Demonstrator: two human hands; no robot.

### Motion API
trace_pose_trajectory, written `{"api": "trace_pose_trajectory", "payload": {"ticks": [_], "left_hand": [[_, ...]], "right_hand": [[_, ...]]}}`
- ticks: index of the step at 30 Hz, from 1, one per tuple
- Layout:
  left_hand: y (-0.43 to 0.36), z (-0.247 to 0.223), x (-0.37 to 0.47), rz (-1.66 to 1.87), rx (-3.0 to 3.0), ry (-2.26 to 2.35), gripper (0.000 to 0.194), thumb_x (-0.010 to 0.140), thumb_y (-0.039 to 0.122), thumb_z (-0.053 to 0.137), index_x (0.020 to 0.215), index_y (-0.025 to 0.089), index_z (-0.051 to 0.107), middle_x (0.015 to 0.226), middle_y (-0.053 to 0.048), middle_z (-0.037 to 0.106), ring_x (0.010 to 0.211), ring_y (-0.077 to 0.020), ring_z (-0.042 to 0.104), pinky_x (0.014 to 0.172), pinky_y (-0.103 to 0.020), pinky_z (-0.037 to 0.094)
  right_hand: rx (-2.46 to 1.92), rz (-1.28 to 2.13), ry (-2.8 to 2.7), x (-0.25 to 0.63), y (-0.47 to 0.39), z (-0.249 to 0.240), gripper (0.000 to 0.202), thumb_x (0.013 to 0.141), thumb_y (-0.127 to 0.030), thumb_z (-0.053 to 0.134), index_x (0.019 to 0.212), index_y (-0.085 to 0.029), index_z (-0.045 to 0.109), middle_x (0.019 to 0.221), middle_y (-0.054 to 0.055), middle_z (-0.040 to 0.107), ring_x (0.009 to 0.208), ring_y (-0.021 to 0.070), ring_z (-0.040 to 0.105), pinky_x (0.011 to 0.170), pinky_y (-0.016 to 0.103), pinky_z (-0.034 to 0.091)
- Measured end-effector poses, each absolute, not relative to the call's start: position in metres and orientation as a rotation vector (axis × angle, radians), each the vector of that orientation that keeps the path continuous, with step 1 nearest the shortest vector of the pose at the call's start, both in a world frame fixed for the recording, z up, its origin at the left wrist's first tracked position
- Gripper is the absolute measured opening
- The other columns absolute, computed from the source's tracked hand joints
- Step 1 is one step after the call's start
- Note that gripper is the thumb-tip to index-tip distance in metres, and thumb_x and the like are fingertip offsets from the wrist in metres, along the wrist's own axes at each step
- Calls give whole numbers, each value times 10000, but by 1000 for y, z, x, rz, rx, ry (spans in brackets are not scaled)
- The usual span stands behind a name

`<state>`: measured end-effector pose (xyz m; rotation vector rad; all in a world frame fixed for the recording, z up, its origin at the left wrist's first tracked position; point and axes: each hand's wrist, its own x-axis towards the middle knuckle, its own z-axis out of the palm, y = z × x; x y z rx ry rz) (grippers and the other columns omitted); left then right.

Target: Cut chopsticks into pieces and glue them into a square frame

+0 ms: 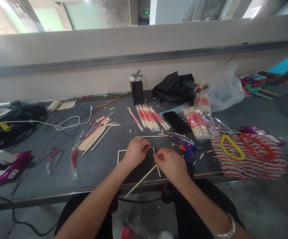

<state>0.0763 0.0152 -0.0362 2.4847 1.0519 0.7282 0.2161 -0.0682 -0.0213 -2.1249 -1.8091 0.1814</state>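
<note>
Near the table's front edge, my left hand point(137, 151) is closed with fingertips pinched on a thin wooden stick point(122, 150) that runs out on its left side. That stick meets another short stick point(118, 157) at a corner. My right hand point(171, 162) pinches a second wooden stick point(159, 171), whose upper end lies close to the left fingertips. Whether the two ends touch, I cannot tell. A longer loose stick point(140, 182) slants over the table edge below the hands. Right of my right hand lies a blue glue gun point(189, 151) with an orange trigger.
Bundled chopsticks point(147, 118) and a phone point(176, 121) lie beyond the hands. More sticks point(92, 136) are spread at left. Scissors point(232, 149) with yellow and orange handles rest on a striped cloth point(255, 166). A dark bottle point(137, 91) and black bag point(175, 88) stand behind.
</note>
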Motion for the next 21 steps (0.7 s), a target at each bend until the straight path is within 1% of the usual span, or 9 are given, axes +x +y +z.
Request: {"api": "trace_pose_trajectory", "payload": {"ticks": [8,12,15,17,19,21], "left_hand": [[17,-36,78,713,2464,1044,135,804,90,562,782,171,668,823,-39,644,834,-167,583,790,-287,442],[16,-33,77,682,2480,1058,113,813,110,573,795,171,667,829,-41,648,840,-169,582,791,-288,435],[6,-20,73,632,2545,1149,84,822,161,588,845,175,667,871,-52,649,865,-191,574,789,-315,425],[-6,-9,69,567,2623,1197,77,827,215,595,820,178,662,871,-58,644,860,-207,569,776,-334,416],[-20,1,65,431,2675,1152,136,826,276,600,742,178,643,798,-49,636,804,-203,574,731,-325,416],[-32,7,62,242,2702,1064,198,785,370,640,736,179,634,768,-49,641,774,-212,583,695,-319,423]], "right_hand": [[-2091,180,-1808,217,-67,-25,223,831,-309,578,631,-216,603,627,0,644,630,152,575,556,261,294],[-2094,224,-1791,218,-66,-23,220,831,-309,577,635,-216,609,631,-2,654,632,153,576,552,257,291],[-2107,248,-1786,218,-66,-21,213,829,-305,580,638,-216,613,638,-3,661,628,150,575,543,254,284],[-2122,259,-1785,219,-65,-20,210,825,-302,585,635,-218,614,634,-5,659,621,148,574,531,256,275],[-2129,270,-1786,218,-65,-20,210,825,-304,588,636,-219,621,636,-4,662,624,148,578,530,256,277],[-2129,273,-1782,218,-65,-20,213,830,-312,583,644,-218,629,649,0,670,635,147,587,539,251,291]]}}
